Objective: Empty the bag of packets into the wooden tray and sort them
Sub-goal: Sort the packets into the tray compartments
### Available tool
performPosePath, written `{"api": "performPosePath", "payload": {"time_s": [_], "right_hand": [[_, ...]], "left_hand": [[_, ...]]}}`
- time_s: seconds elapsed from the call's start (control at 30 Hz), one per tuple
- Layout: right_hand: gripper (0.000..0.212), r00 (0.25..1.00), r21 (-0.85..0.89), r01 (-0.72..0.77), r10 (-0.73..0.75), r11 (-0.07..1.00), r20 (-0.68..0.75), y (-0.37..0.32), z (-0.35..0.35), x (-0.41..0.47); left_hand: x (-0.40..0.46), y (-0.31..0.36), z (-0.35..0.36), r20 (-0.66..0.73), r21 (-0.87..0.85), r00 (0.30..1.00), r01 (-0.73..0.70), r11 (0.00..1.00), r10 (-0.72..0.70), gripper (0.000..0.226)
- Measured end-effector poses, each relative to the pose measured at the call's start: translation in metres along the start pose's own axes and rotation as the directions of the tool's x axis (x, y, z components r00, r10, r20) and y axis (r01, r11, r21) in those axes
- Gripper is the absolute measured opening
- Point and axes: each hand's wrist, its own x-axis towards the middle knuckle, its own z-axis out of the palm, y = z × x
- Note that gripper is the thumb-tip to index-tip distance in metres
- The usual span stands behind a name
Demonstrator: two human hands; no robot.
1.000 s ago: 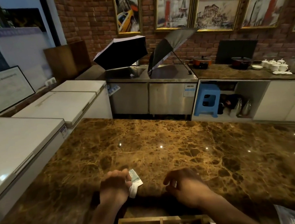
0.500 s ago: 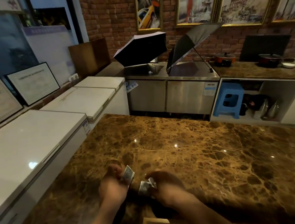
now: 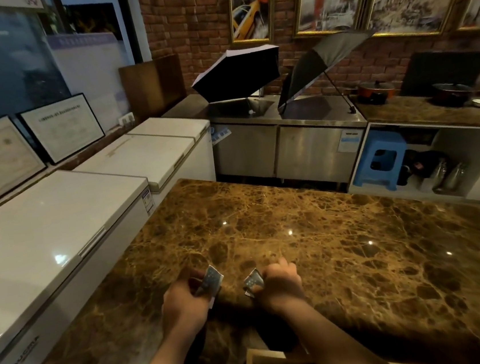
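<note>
Both hands hover above the marble tabletop (image 3: 345, 247), likely comparing packets before sorting; the left hand (image 3: 184, 303) has fingers curled, pinching a small packet (image 3: 211, 279); the right hand (image 3: 280, 285) grips another packet (image 3: 253, 282); the wooden tray (image 3: 263, 361) sits at six o'clock.

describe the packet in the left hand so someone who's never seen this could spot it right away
Start at the big brown marble counter and look to its near edge, where two bare hands are raised side by side. The left hand pinches a small silvery-grey foil packet with a dotted face. Unlike the crumpled packet in the right hand, it is flatter and stands more upright.
</note>
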Motion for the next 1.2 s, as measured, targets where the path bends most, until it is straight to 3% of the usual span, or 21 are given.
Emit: {"api": "performPosePath", "payload": {"time_s": [0.13, 0.3, 0.43, 0.6, 0.77, 0.87, 1.1, 1.2], "right_hand": [[0.028, 0.999, 0.040, -0.018, 0.019, 0.999, -0.030, 0.002, 0.012, -0.003], [0.007, 0.992, 0.233, -0.084, 0.102, 0.969, -0.069, 0.003, 0.008, -0.009], [0.026, 0.996, 0.275, -0.059, 0.077, 0.960, -0.053, 0.013, -0.004, -0.015], [0.018, 0.995, 0.326, -0.021, 0.052, 0.945, -0.086, 0.026, -0.041, -0.030], [0.037, 0.987, 0.438, 0.021, 0.050, 0.899, -0.150, 0.041, -0.065, -0.060], [0.034, 0.984, 0.411, 0.080, -0.007, 0.908, -0.177, 0.052, -0.072, -0.076], [0.022, 0.984, 0.352, 0.061, 0.004, 0.934, -0.181, 0.064, -0.072, -0.117], [0.021, 0.986, 0.377, 0.057, 0.007, 0.925, -0.165, 0.067, -0.067, -0.129]], "left_hand": [[-0.001, -0.001, -0.003, 0.010, 0.005, 0.999, -0.047, 0.999, 0.047, 0.026], [-0.004, -0.001, -0.006, 0.041, 0.007, 0.997, -0.073, 0.997, 0.073, 0.022], [-0.010, 0.006, -0.004, 0.085, -0.018, 0.990, -0.108, 0.994, 0.109, 0.023], [-0.029, 0.025, -0.003, 0.159, -0.079, 0.965, -0.199, 0.977, 0.210, 0.026], [-0.052, 0.049, -0.001, 0.210, -0.059, 0.948, -0.234, 0.971, 0.241, 0.027], [-0.066, 0.052, -0.003, 0.302, -0.051, 0.917, -0.258, 0.965, 0.261, 0.030], [-0.109, 0.041, -0.012, 0.499, 0.029, 0.786, -0.435, 0.900, 0.364, 0.025], [-0.122, 0.036, -0.011, 0.534, 0.098, 0.765, -0.478, 0.873, 0.359, 0.025]]}}
